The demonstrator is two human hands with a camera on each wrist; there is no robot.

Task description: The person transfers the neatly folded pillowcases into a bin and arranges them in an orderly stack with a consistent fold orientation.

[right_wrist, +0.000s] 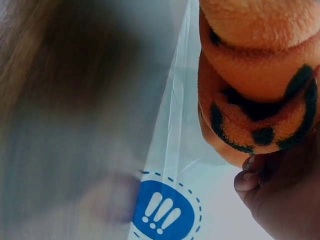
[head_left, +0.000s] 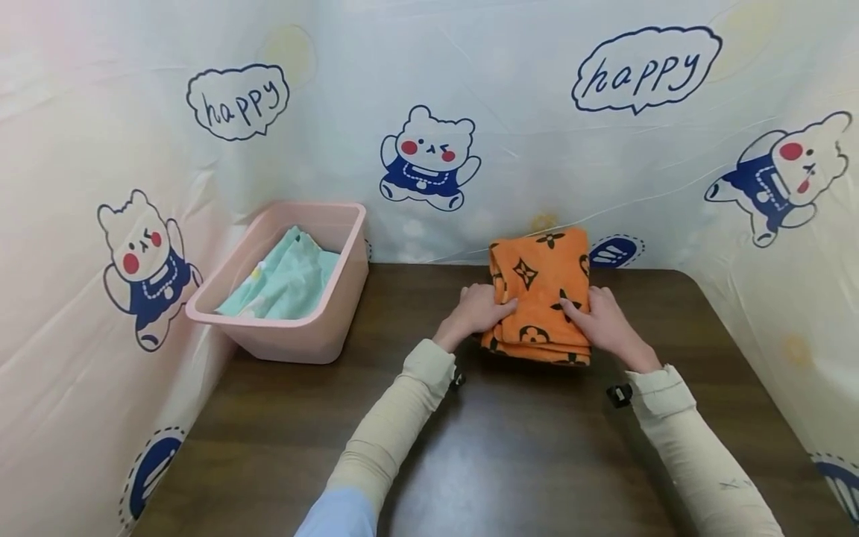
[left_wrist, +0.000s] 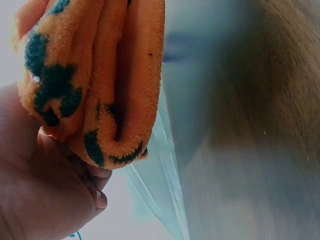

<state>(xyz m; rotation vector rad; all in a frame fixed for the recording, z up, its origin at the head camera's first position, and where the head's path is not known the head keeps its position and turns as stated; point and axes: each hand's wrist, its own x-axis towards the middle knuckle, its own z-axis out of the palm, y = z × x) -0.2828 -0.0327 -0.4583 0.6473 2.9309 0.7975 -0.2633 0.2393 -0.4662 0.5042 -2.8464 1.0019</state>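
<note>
Both hands hold a folded orange towel [head_left: 543,276] with dark flower-like prints, over the back right part of the table. My left hand [head_left: 479,309] grips its left side, thumb on the front face. On the opposite side my right hand [head_left: 607,324] grips it the same way, thumb also in front. In the left wrist view the towel [left_wrist: 125,90] shows its stacked, fuzzy folds, with the left hand's fingers [left_wrist: 97,187] curled behind. The right wrist view has the towel's rolled edge [right_wrist: 260,100] above the right hand [right_wrist: 285,190].
A pink plastic bin [head_left: 335,313] stands at the table's back left, with a mint-green folded cloth [head_left: 288,276] inside. The dark wooden table [head_left: 510,462] meets a pale printed curtain [head_left: 322,112] at the back and sides.
</note>
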